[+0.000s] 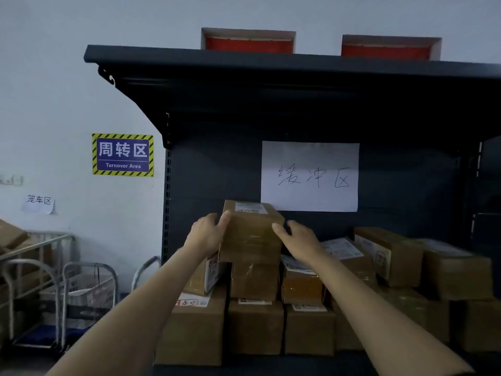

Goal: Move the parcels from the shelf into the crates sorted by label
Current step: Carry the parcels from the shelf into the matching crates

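i have both hands up at the shelf (271, 62), clamped on one top parcel (252, 236) that sits between them. my left hand (207, 233) grips its left side, thumb hooked over the top edge. my right hand (301, 240) holds the right side, thumb laid on the near corner and fingers curled round the far side (those fingertips are hidden, so i cannot tell how far they reach). the hands are apart, with the box filling the gap.

the top parcel is brown taped cardboard with a white label (250, 207) on its upper face, at the end away from me. it is on the stack's highest spot, and i cannot tell whether it rests there or is just lifted clear.

directly under the hands is a smaller brown parcel (254, 280), and below that a row of bigger cartons (254, 327) on the shelf board. to the right of my right hand, more labelled parcels (390, 256) lie piled at angles.

above and beyond the hands, a white sheet (310, 176) with handwritten characters is stuck to the dark back panel. well left of my left hand, the wall carries a blue sign (122, 155) reading "turnover area", a small paper note (39, 203) lower down, and wire cage carts (67, 289) holding cartons. high over the hands, two red-fronted boxes (248, 44) sit on top of the shelf.
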Motion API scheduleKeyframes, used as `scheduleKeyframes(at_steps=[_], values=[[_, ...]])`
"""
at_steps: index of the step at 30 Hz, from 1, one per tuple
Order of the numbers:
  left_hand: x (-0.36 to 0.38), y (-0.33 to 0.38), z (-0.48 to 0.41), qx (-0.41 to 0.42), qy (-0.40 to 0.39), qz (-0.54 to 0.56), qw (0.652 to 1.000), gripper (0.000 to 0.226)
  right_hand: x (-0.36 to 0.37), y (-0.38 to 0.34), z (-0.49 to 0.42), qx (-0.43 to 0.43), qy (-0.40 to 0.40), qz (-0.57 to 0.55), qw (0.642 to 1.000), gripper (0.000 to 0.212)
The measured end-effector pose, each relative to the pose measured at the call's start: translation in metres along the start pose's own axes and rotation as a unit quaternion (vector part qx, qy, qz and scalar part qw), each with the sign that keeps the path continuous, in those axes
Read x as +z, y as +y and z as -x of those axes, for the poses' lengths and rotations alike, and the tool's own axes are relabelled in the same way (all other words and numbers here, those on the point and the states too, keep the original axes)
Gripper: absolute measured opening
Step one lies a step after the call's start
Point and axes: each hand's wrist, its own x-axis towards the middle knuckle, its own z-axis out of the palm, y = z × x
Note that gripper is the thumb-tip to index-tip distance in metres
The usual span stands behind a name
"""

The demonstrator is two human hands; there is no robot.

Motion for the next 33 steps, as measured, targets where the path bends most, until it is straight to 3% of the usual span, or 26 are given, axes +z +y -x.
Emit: scheduleKeyframes(at_steps=[5,10,13,17,27,33], values=[[0.006,0.016,-0.003,-0.066,-0.031,0.081,0.994,0.051,0.003,-0.006,-0.014,0.013,0.003,-0.082,0.997,0.066],[0.012,0.017,0.004,-0.111,-0.047,0.178,0.977,0.052,0.008,-0.005,-0.008,0.019,0.032,-0.178,0.983,0.051],[0.014,0.017,0.026,-0.079,-0.046,0.216,0.972,0.044,0.012,0.002,0.01,-0.001,0.045,-0.261,0.964,0.036],[0.019,0.006,0.062,-0.016,-0.058,0.254,0.965,0.032,0.017,0.014,0.044,-0.04,0.062,-0.306,0.949,0.042],[0.021,0.002,0.117,0.045,-0.061,0.23,0.97,0.047,0.015,0.028,0.091,-0.069,0.092,-0.314,0.942,0.045],[0.031,-0.016,0.165,0.061,-0.079,0.183,0.978,0.056,0.03,0.048,0.144,-0.05,0.066,-0.339,0.937,0.048]])
